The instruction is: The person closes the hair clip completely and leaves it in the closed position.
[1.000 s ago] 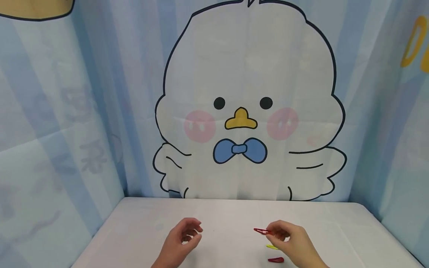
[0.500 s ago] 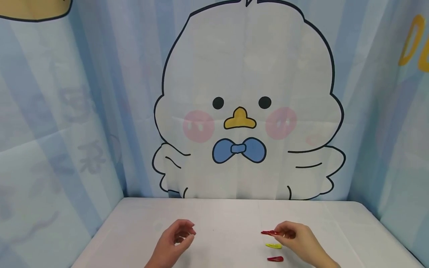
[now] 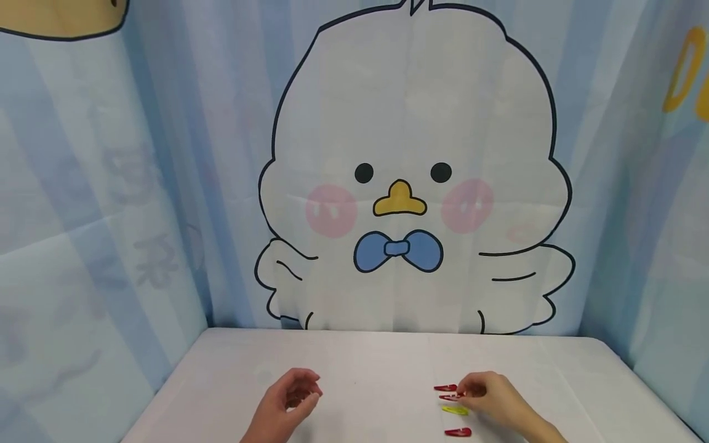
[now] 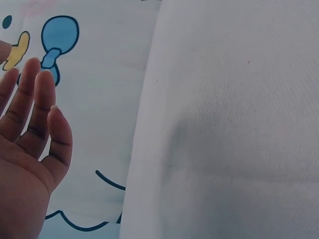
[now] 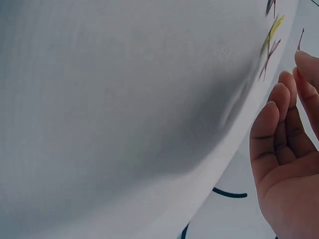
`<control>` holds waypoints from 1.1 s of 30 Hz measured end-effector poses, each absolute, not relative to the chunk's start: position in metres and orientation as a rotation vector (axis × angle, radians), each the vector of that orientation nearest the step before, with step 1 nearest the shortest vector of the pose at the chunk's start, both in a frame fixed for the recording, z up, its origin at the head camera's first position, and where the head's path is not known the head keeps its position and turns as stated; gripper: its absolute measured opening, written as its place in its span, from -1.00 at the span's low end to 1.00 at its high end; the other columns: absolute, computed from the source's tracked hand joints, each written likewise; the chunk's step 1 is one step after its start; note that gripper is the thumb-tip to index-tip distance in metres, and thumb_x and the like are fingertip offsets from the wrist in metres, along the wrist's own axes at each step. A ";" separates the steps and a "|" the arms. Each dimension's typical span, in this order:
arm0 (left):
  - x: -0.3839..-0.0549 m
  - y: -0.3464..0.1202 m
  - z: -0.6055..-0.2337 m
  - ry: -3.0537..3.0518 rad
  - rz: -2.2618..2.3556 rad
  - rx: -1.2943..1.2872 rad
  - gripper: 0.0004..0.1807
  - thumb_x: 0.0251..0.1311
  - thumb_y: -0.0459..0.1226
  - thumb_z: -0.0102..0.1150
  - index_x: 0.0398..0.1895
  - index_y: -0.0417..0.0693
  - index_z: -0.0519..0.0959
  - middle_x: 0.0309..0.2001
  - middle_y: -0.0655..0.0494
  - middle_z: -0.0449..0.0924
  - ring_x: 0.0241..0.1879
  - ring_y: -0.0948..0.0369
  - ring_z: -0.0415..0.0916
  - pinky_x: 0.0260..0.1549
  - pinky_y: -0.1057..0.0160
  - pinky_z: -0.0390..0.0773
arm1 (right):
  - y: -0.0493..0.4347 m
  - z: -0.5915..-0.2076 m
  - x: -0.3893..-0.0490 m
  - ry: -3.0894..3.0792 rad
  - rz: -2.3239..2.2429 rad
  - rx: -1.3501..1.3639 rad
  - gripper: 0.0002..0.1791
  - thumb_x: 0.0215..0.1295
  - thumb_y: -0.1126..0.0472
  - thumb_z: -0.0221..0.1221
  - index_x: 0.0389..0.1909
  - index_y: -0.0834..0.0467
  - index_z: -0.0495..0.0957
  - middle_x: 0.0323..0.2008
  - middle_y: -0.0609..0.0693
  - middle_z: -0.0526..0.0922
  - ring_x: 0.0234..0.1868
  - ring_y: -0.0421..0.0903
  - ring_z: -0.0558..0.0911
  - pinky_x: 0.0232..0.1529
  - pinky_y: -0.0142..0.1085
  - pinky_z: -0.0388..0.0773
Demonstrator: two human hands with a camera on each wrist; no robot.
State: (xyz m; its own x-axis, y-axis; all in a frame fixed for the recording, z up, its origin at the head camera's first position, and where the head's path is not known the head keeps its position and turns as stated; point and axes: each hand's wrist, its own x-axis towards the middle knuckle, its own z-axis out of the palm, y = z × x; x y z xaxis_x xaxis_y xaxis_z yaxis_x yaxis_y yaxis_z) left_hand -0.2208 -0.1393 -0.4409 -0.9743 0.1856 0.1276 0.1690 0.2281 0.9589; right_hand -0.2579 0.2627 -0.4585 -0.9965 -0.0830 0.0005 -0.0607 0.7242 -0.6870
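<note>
My right hand (image 3: 492, 395) is over the right part of the white table, with thumb and forefinger pinching a thin dark-red hair clip (image 5: 301, 40). In the head view two red snap hair clips show at its fingertips, a far one (image 3: 445, 387) and another (image 3: 451, 397) just nearer; which one is pinched I cannot tell. A yellow hair clip (image 3: 455, 410) and a further red hair clip (image 3: 458, 432) lie below them in a rough column. Well to the left, my left hand (image 3: 284, 400) hovers with loosely bent fingers, holding nothing.
The white table (image 3: 376, 363) ends at a striped blue-and-white curtain (image 3: 232, 184) with a large cartoon bird printed on it. More curtain closes in both sides. The table's far edge runs behind both hands.
My right hand first moves rightward, then lower toward the clips. Two red clips now show apart at its fingertips, where one red shape showed before. My left hand drifts slightly left.
</note>
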 end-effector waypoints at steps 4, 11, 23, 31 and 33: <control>-0.221 -0.141 -0.444 2.442 1.916 0.360 -0.68 0.35 -0.30 0.23 0.07 -0.30 0.51 -0.22 0.04 0.62 -0.22 0.08 0.58 -0.27 0.24 0.56 | 0.266 -0.464 -0.259 2.881 -1.116 -0.170 -0.88 0.14 0.30 0.44 -0.37 0.13 0.67 -0.48 -0.09 0.52 -0.38 -0.11 0.46 -0.35 -0.31 0.43; -0.221 -0.142 -0.445 2.430 1.934 0.367 -0.66 0.35 -0.31 0.23 0.08 -0.33 0.50 -0.21 0.03 0.62 -0.19 -0.01 0.60 -0.27 0.23 0.56 | 0.269 -0.469 -0.261 2.864 -1.095 -0.240 -0.89 0.17 0.29 0.42 -0.38 0.12 0.65 -0.51 -0.09 0.51 -0.42 -0.10 0.46 -0.38 -0.30 0.40; -0.216 -0.137 -0.440 2.433 1.926 0.349 -0.66 0.34 -0.31 0.23 0.09 -0.32 0.50 -0.21 0.03 0.63 -0.17 -0.04 0.59 -0.23 0.24 0.56 | 0.264 -0.467 -0.261 2.898 -1.070 -0.112 -0.87 0.14 0.33 0.41 -0.39 0.10 0.63 -0.52 -0.07 0.48 -0.44 -0.10 0.44 -0.41 -0.29 0.36; -0.217 -0.137 -0.441 2.447 1.915 0.342 -0.67 0.34 -0.32 0.23 0.08 -0.32 0.50 -0.22 0.03 0.63 -0.20 0.01 0.58 -0.24 0.24 0.56 | 0.270 -0.465 -0.261 2.872 -1.099 -0.188 -0.89 0.15 0.30 0.40 -0.36 0.10 0.65 -0.52 -0.07 0.50 -0.47 -0.10 0.46 -0.46 -0.31 0.36; -0.217 -0.137 -0.441 2.460 1.908 0.334 -0.67 0.34 -0.32 0.23 0.08 -0.31 0.50 -0.22 0.04 0.63 -0.20 0.05 0.58 -0.24 0.23 0.55 | 0.270 -0.464 -0.260 2.869 -1.109 -0.173 -0.89 0.16 0.29 0.40 -0.34 0.10 0.65 -0.51 -0.06 0.50 -0.46 -0.10 0.46 -0.45 -0.30 0.38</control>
State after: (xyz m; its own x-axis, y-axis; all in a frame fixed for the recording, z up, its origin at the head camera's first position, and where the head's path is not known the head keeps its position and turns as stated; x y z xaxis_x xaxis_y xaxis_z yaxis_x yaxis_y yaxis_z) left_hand -0.2174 -0.1375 -0.4411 -0.9772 0.1739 0.1216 0.1611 0.2350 0.9586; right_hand -0.2599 0.2698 -0.4635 -0.9918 -0.1265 -0.0162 -0.0827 0.7347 -0.6733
